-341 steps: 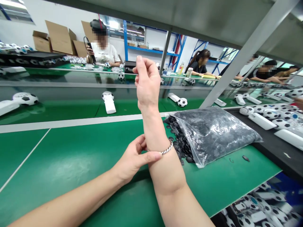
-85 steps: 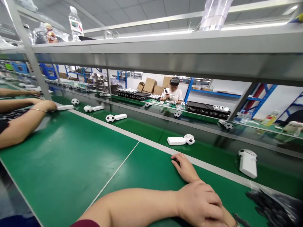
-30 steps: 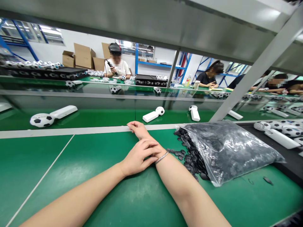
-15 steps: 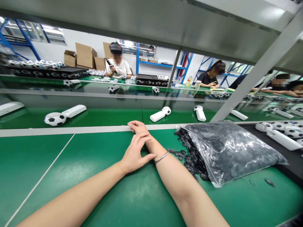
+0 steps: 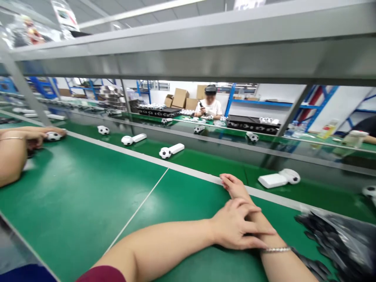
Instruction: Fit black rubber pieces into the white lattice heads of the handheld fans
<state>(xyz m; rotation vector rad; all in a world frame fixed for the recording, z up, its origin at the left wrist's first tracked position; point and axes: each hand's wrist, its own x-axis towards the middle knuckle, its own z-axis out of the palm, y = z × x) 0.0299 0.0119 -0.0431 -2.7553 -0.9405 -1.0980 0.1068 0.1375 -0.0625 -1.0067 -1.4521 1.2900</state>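
Observation:
My left hand [image 5: 236,225] lies across my right forearm, fingers spread, just above the twisted metal bracelet [image 5: 277,249]. Beyond it my right hand [image 5: 233,185] rests at the pale edge strip of the green bench, its fingers loosely bent and nothing visible in them. Close past that edge, on the green conveyor, lies a white handheld piece with a football-patterned head [image 5: 290,176]. Small black pieces [image 5: 326,235] spill beside a clear plastic bag [image 5: 357,239] to the right of my right forearm.
Similar football-headed pieces, such as one white piece [image 5: 172,150], are spread along the conveyor [image 5: 205,162]. A co-worker's hand [image 5: 38,137] is at a football piece [image 5: 53,136] on the left. Another person [image 5: 211,105] sits opposite. A metal shelf beam [image 5: 188,58] crosses overhead.
My view has swung left, bringing the left-hand co-worker in and pushing the bag to the right edge. My left hand now lies flatter on my right forearm; conveyor pieces have shifted in view.

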